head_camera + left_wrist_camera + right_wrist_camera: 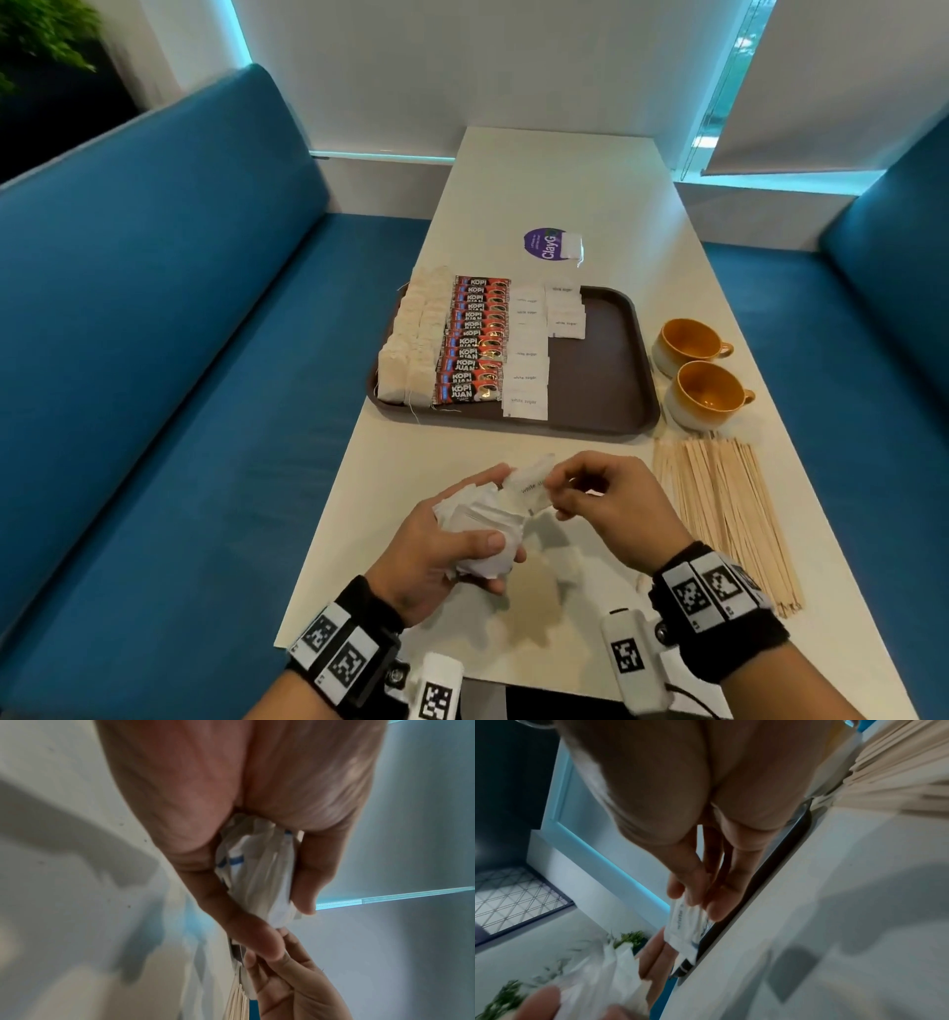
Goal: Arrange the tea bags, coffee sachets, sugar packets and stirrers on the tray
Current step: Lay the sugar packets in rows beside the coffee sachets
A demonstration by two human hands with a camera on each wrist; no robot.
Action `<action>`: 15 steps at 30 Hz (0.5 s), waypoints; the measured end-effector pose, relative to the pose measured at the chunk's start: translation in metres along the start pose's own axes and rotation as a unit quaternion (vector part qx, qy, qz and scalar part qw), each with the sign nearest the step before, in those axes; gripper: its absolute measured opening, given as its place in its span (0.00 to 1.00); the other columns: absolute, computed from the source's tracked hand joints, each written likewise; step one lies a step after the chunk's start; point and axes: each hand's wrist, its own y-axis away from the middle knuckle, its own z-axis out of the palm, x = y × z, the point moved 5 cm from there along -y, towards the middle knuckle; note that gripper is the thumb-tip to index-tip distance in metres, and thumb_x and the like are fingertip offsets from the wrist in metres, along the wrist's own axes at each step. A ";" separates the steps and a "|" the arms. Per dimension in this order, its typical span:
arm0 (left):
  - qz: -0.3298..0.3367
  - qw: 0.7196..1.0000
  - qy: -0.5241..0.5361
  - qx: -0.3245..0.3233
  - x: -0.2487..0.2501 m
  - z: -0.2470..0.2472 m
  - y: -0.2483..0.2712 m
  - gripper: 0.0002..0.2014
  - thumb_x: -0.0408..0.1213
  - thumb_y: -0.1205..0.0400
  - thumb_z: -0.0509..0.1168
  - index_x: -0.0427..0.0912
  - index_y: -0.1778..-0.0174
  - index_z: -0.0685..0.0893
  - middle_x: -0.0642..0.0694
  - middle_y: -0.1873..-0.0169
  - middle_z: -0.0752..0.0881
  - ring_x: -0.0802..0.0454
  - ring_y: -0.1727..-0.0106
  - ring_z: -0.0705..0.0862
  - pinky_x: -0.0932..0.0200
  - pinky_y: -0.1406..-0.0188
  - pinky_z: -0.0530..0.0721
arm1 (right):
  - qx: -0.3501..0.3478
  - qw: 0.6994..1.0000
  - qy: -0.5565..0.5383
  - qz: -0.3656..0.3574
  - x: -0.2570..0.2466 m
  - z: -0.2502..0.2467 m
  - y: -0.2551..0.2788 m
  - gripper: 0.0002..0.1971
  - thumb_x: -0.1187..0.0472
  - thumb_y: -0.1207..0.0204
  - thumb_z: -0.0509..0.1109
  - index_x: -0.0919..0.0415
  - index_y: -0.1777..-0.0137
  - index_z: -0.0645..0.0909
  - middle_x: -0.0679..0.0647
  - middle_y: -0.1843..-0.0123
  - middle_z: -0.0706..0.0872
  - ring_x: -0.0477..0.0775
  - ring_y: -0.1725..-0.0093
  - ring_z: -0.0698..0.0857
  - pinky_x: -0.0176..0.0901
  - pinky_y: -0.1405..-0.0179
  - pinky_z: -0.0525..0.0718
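A dark brown tray (pixel 606 370) holds a column of tea bags (pixel 411 344), a row of red coffee sachets (pixel 475 342) and white sugar packets (pixel 526 360). Its right half is bare. In front of the tray, above the table, my left hand (pixel 452 545) grips a bundle of white sugar packets (pixel 482 524) (pixel 259 878). My right hand (pixel 590 493) pinches one sugar packet (pixel 529 488) (pixel 682 923) at the top of that bundle. Wooden stirrers (pixel 719 509) lie in a pile on the table to the right of my hands.
Two orange cups (pixel 690 342) (pixel 711 393) stand right of the tray. A purple round sticker (pixel 544 244) with a small clear packet lies behind the tray. Blue bench seats (pixel 179 360) flank the narrow white table (pixel 554 174).
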 end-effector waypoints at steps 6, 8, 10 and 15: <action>0.004 0.994 0.053 0.091 0.005 -0.026 -0.018 0.35 0.26 0.29 0.76 0.44 0.24 0.80 0.40 0.31 0.86 0.31 0.49 0.87 0.49 0.68 0.88 | 0.085 0.992 -0.052 0.073 0.006 -0.042 -0.053 0.07 0.68 0.23 0.77 0.58 0.49 0.91 0.52 0.54 0.93 0.48 0.56 0.94 0.36 0.57 0.91; -0.003 0.989 0.080 0.123 0.004 -0.037 -0.022 0.34 0.27 0.29 0.76 0.42 0.24 0.79 0.35 0.33 0.87 0.31 0.50 0.88 0.49 0.68 0.89 | 0.117 0.989 -0.054 0.079 0.004 -0.060 -0.082 0.08 0.66 0.23 0.78 0.55 0.47 0.91 0.48 0.51 0.93 0.45 0.53 0.93 0.35 0.58 0.90; -0.005 0.985 0.099 0.141 0.005 -0.043 -0.025 0.31 0.27 0.26 0.77 0.41 0.26 0.80 0.33 0.36 0.88 0.32 0.50 0.90 0.50 0.68 0.90 | 0.140 0.986 -0.048 0.079 0.002 -0.075 -0.116 0.09 0.66 0.23 0.78 0.54 0.45 0.90 0.47 0.49 0.91 0.45 0.51 0.91 0.34 0.59 0.89; -0.011 0.972 0.178 0.155 0.004 -0.053 -0.026 0.25 0.36 0.23 0.73 0.42 0.27 0.84 0.32 0.35 0.88 0.33 0.48 0.90 0.49 0.67 0.92 | 0.159 0.982 -0.034 0.094 0.010 -0.091 -0.195 0.11 0.69 0.24 0.79 0.54 0.46 0.91 0.50 0.48 0.90 0.48 0.50 0.91 0.35 0.56 0.91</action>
